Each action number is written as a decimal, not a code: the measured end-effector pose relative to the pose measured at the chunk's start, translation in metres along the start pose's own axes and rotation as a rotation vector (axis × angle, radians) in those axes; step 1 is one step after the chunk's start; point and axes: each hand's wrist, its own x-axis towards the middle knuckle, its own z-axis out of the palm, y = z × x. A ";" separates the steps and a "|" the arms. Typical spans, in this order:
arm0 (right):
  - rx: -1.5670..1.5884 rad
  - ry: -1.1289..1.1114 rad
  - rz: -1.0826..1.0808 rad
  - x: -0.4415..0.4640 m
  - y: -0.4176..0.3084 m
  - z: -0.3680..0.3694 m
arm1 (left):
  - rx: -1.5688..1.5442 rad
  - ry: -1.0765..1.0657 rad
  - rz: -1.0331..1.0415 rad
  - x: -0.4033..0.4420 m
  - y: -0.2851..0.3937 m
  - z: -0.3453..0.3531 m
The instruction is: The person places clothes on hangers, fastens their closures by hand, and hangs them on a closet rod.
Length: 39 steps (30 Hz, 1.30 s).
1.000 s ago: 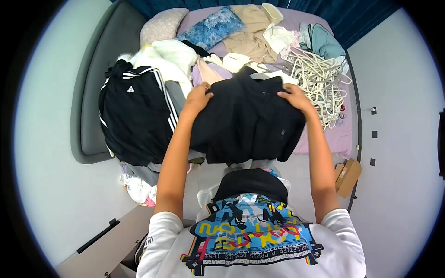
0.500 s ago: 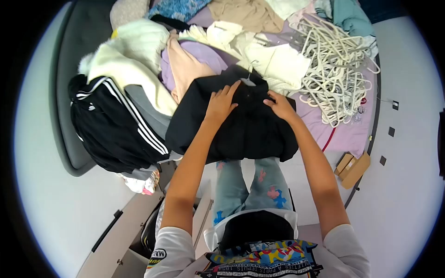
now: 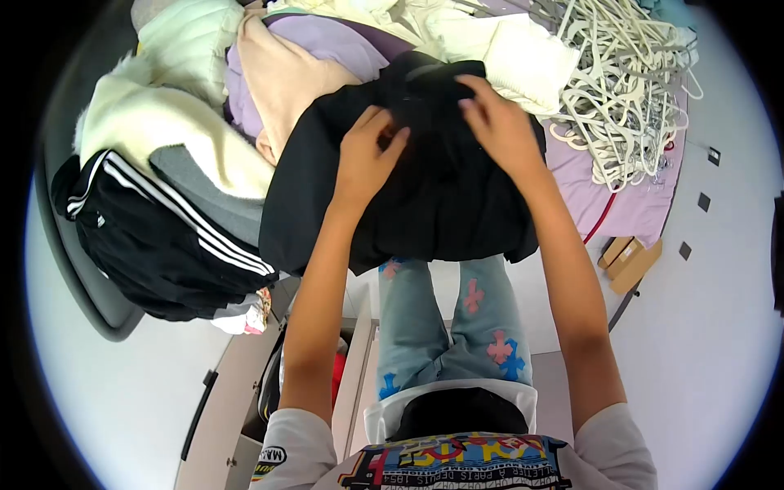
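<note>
A black collared garment [image 3: 441, 204] lies spread in front of me at the bed's near edge, its hem hanging over my jeans. A pale patch shows inside its neck; the hanger hook cannot be made out there. My left hand [image 3: 365, 159] is at the left of the front opening, fingers curled with the thumb toward them, closed on the black cloth. At the right of the collar, my right hand [image 3: 500, 131] rests with thumb and fingers apart, slightly blurred. Dark cloth hides what lies just under the fingertips.
A heap of white hangers [image 3: 616, 106] covers the bed's right side. To the left are a black striped jacket [image 3: 163, 237], a cream fluffy garment [image 3: 155, 122] and a peach cloth [image 3: 282, 77]. Cardboard boxes [image 3: 633, 265] stand at right; an open drawer [image 3: 351, 367] is below.
The view has shifted, so the bed sits higher and the hangers farther right. My left fingers have curled and drawn back from the collar. My right hand has moved up toward the collar.
</note>
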 end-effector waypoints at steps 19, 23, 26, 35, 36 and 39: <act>1.110 0.577 0.683 -0.055 0.028 0.078 | -0.284 0.128 -0.253 0.005 -0.018 0.030; 1.406 0.532 0.585 -0.058 0.039 0.081 | -0.324 0.386 -0.176 0.016 -0.011 0.049; 1.444 0.416 0.529 -0.060 0.043 0.081 | -0.204 0.374 -0.198 0.015 -0.006 0.061; 0.087 0.210 0.574 -0.055 0.069 0.127 | 0.137 -0.051 -0.308 0.018 -0.007 0.115; -0.016 0.198 0.509 -0.052 0.080 0.134 | 0.275 -0.082 -0.306 0.023 -0.004 0.116; 0.000 0.075 0.464 -0.050 0.084 0.133 | 0.402 -0.242 -0.406 0.041 -0.013 0.109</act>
